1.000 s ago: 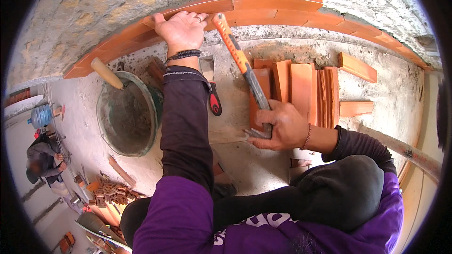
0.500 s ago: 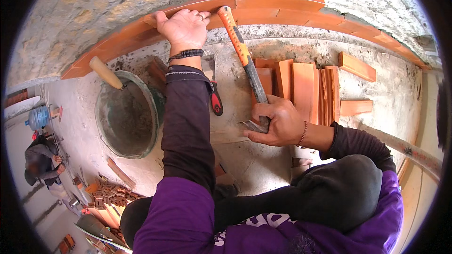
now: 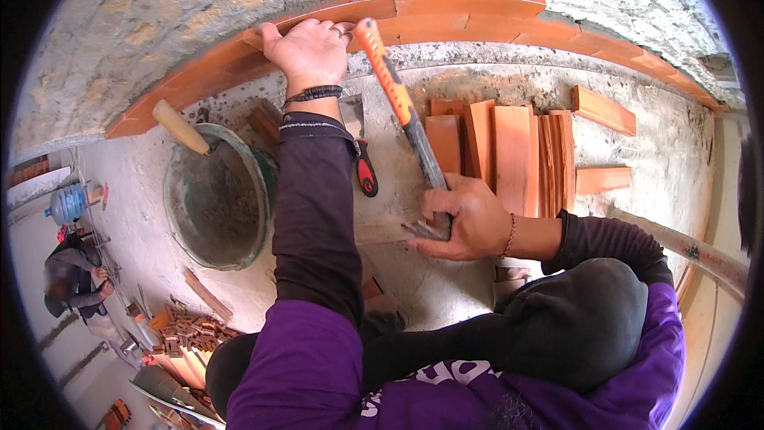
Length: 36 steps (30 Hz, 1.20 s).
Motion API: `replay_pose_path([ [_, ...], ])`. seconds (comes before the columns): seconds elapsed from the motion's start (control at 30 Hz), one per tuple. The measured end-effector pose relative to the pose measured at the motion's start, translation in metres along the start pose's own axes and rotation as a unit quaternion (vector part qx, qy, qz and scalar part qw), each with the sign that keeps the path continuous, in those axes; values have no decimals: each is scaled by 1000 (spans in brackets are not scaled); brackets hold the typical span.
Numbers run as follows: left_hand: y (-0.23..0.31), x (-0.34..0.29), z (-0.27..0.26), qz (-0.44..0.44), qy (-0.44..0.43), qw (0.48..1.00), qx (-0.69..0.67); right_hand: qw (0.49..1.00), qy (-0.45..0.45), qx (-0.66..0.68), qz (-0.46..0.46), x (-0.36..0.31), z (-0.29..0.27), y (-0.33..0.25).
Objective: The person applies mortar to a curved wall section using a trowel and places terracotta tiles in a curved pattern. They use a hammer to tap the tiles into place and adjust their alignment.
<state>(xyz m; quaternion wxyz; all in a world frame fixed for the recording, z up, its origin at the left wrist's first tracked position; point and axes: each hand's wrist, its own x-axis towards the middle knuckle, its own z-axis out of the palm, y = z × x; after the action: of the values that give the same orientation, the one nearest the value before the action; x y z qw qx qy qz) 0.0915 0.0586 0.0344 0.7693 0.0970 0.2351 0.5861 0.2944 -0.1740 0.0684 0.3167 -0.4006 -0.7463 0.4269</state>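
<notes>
My left hand [image 3: 306, 52] reaches to the wall with its palm turned up. Its thumb is spread and its fingers are against the orange brick course [image 3: 358, 12], so it is open and holds nothing. In my right hand [image 3: 469, 219] is a hammer [image 3: 407, 115], gripped close to its metal head. The orange and black handle points away from me, its butt end beside my left fingers, near the bricks. A thin white string runs along the upper bricks. Below my left wrist lies a trowel [image 3: 366, 171] with a red and black grip, its blade partly hidden.
A mortar bucket [image 3: 171, 219] with a wooden handle [image 3: 181, 127] leaning out stands left. Stacked flat bricks [image 3: 512, 151] and loose bricks [image 3: 603, 110] lie right, near a pole [image 3: 688, 251]. Another person [image 3: 76, 275] works far left beside a rubble heap [image 3: 195, 334].
The hammer's butt end has swung slightly left and toward me, off the brick face. My right hand has dropped a little. My left hand stays against the bricks.
</notes>
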Motion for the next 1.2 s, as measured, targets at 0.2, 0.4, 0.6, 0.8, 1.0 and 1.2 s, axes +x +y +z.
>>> replay_pose_path([
  [0.2, 2, -2, -5, -7, 10, 1000, 9, 999, -6, -16, 32, 9, -2, 6],
  [0.4, -1, -1, 2, 3, 19, 1000, 12, 1000, 0, -15, 9, 9, -4, 5],
  [0.6, -2, -6, 4, 3, 3, 1000, 14, 999, -6, -48, 10, 9, 0, 6],
  [0.8, -4, 1, -3, 10, 11, 999, 29, 1000, -8, -15, 15, 10, -2, 10],
  [1.0, -7, 2, -1, 17, 22, 999, 31, 998, -30, -42, 27, 4, 0, 3],
  [1.2, -6, -6, -9, 19, 39, 998, 36, 999, -21, -28, 24, 13, 1, 10],
])
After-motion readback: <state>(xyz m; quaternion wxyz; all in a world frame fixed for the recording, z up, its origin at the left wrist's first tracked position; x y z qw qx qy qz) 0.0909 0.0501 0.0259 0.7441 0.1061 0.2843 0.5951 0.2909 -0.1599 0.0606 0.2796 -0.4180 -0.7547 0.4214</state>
